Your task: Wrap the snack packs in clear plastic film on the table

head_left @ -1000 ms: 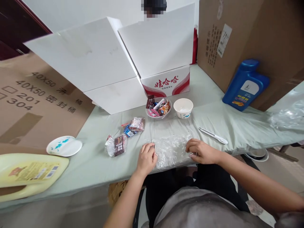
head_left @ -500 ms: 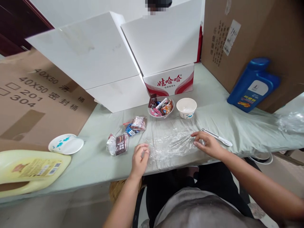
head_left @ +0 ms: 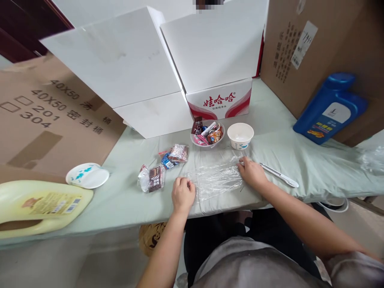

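A crinkled sheet of clear plastic film point(head_left: 219, 182) lies spread on the cloth-covered table between my hands. My left hand point(head_left: 183, 193) is closed at its left end, fingers curled over the edge. At the opposite end, the curled fingers of my right hand point(head_left: 251, 172) pinch the film. Just right of that hand lies a white utility knife point(head_left: 279, 175). Two small clear-wrapped bundles of snacks, one with a brown cocoa packet point(head_left: 156, 178) and one with a blue packet point(head_left: 168, 160), rest to the left of the film.
Behind the film stand a plastic bowl of snacks point(head_left: 207, 134) and a white paper bowl point(head_left: 240, 136). Another paper bowl point(head_left: 87, 176) lies tipped at left, near a yellow jug point(head_left: 45, 208). A blue bottle point(head_left: 330, 110) and large cartons point(head_left: 112, 60) line the back.
My hands have closed on the film's two ends, and the film now lies flatter and straighter. The whole view has shifted slightly.
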### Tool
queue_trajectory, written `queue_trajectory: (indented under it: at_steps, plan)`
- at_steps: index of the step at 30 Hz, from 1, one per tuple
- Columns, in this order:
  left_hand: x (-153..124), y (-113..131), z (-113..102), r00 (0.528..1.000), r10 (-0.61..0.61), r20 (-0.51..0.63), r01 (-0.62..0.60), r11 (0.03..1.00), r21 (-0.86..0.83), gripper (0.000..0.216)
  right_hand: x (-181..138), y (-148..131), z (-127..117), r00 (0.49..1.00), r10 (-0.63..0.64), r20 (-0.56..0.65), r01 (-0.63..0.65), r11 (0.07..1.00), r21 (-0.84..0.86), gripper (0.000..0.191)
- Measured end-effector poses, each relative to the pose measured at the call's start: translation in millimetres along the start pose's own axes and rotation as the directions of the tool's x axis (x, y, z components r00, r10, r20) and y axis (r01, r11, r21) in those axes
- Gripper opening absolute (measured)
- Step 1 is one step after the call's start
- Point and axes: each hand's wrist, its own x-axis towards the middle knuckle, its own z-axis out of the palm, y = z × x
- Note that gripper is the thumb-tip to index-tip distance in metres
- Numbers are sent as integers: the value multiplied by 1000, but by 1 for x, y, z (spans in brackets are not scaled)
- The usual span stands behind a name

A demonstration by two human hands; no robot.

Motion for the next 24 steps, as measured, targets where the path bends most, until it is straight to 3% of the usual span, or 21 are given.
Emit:
queue_trajectory:
  at_steps: [4,8,13,16,18,20,22,24]
  plan:
    - [-2,-1,1,1000,13,-1,-13,1000,15,8,-4,-3,3,999,36,6,-35,995,-90,37]
    - [-1,-3,5,1000,0,15,0,1000,-9,11,-12,0,5,998,-5,-63,-5,988,-152,43]
    - [8,-7,-2,982,-122,147,127,991,-29,15,-13,5,5,996,-12,-87,-6,979,-202,40]
    - [16,2,-17,985,-171,30,171,985,-5,27,-11,4,7,997,-26,-72,10,976,-218,38]
    - [18,18,-25,995,-73,-61,71,997,-41,23,-11,2,9,997,-26,-66,10,972,-233,37]
    - [18,39,-25,986,168,21,-163,976,-144,20,-11,0,9,998,-30,-63,14,969,-248,36]
    - [15,58,-17,888,415,197,-367,899,-240,24,-11,0,5,997,-58,-53,43,966,-255,36]
    - [11,71,-4,809,489,327,-434,871,-230,41,-11,3,-3,996,-79,-46,65,962,-266,33]
